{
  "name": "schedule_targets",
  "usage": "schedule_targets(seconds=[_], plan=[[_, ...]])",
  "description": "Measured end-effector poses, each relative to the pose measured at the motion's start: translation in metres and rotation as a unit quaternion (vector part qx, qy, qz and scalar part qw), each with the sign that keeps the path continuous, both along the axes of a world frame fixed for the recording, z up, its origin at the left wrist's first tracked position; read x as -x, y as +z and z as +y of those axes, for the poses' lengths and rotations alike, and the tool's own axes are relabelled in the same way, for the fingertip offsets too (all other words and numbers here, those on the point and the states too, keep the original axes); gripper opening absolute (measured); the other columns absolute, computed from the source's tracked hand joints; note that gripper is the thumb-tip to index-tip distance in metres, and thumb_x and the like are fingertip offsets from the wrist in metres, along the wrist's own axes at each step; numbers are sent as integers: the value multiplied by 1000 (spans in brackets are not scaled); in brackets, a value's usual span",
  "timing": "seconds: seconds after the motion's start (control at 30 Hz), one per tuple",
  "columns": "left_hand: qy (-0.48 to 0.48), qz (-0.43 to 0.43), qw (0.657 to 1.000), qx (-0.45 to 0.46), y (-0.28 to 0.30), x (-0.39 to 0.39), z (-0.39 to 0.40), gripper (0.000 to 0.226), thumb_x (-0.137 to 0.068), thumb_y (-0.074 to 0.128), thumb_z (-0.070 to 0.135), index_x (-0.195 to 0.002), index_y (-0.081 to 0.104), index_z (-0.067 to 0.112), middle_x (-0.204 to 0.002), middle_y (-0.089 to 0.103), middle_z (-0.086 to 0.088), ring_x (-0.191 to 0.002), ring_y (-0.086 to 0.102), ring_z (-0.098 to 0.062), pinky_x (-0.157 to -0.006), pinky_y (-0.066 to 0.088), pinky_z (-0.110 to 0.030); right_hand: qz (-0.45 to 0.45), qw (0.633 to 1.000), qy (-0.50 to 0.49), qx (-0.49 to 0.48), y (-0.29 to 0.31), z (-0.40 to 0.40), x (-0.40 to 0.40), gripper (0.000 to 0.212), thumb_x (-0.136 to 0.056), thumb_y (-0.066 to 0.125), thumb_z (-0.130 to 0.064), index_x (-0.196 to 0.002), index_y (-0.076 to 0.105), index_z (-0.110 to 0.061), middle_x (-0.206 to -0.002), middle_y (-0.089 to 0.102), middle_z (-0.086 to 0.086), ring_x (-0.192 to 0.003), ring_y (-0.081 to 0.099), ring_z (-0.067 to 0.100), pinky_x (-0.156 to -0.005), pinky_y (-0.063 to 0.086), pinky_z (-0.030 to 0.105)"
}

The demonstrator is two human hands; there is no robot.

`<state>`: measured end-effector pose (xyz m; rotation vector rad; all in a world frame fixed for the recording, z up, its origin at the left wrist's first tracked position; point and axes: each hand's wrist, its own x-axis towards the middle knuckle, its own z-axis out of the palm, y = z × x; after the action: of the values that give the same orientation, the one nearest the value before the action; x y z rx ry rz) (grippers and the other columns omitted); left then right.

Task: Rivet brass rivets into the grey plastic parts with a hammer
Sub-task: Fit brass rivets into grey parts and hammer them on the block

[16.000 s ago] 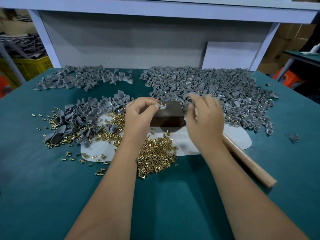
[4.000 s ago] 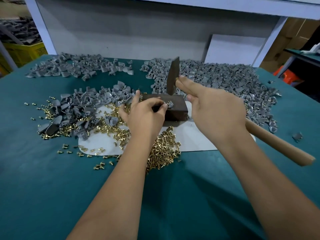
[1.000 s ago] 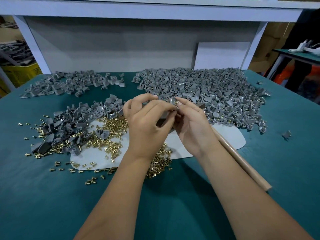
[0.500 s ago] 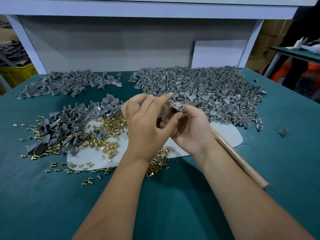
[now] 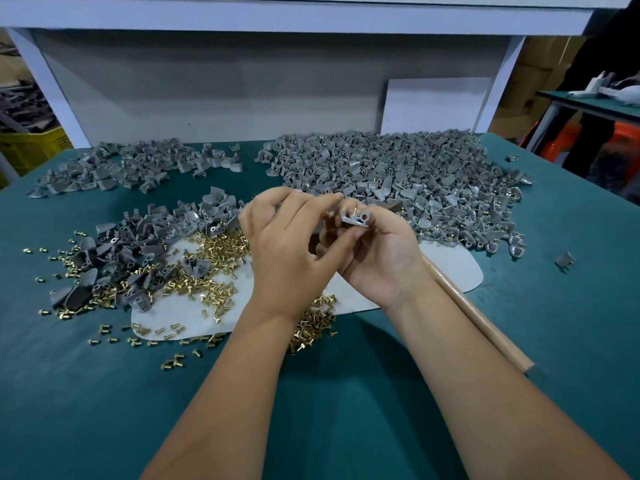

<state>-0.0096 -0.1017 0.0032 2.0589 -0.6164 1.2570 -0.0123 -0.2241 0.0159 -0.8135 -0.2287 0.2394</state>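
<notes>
Since four seconds ago the wooden-handled hammer point(image 5: 474, 313) has gone from the right hand point(image 5: 377, 251) down onto the teal-covered counter point(image 5: 571, 306), where it lies under the right forearm, its handle running toward the near right. Both hands have also lifted off the dark brown rectangular block point(image 5: 394, 205), now almost hidden behind them.

The right hand, palm up, pinches a small grey plastic part point(image 5: 358, 216) between thumb and curled fingers point(image 5: 349, 237), holding it up above the block; a short brass rivet point(image 5: 354, 212) stands up out of it. The left hand point(image 5: 287, 244) is right beside it, its fingers loosely curled and its forefinger reaching toward the part; whether it holds anything cannot be told.

A wide heap of grey plastic parts point(image 5: 398, 174) covers the counter behind the hands, a thinner spread point(image 5: 138, 168) lies at the far left, and a darker grey pile point(image 5: 138, 244) sits left of the hands. Loose brass rivets point(image 5: 214, 258) are strewn over a white oval sheet point(image 5: 453, 268) and around the dark pile. One stray grey piece point(image 5: 564, 260) lies alone at the right.
</notes>
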Motion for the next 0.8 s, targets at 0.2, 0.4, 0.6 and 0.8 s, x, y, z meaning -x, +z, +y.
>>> schedule_targets(seconds=[0.2, 0.4, 0.6, 0.8], plan=[[-7, 13, 1000, -1, -3, -2, -1, 38, -89, 63, 50, -107, 73, 18, -94, 68, 6, -103, 49, -23, -94, 28, -27, 5, 1000, 11, -8, -1, -1, 0, 5, -71, 58, -16, -69, 55, -11, -73, 60, 4, -71, 60, 18, -74, 41, 31], [42, 109, 993, 19, -11, -11, 5, 35, -88, 55, 46, -105, 72, 21, -96, 69, 9, -106, 43, -16, -88, 23, -32, 150, 958, -120, 214, 17, -20, -31, 20, -91, 42, -10, -72, 48, -9, -53, 45, 0, -45, 38, 11, -42, 37, 22], [65, 150, 986, 43, -13, -24, 5, 22, -89, 55, 32, -98, 73, 22, -92, 67, 12, -98, 32, -2, -82, 15, -24, 191, 906, -351, 142, 52, -52, -87, 26, -98, 41, 3, -123, 49, 6, -108, 65, 19, -96, 66, 22, -87, 55, 31], [103, 226, 968, 43, -17, -29, 8, 19, -90, 59, 24, -103, 71, 30, -102, 66, 16, -107, 37, -7, -89, 13, -24, 55, 800, -425, 419, 7, -1, -65, 47, -90, 48, -8, -133, 45, -26, -94, 56, -9, -62, 52, 4, -52, 47, 23]])
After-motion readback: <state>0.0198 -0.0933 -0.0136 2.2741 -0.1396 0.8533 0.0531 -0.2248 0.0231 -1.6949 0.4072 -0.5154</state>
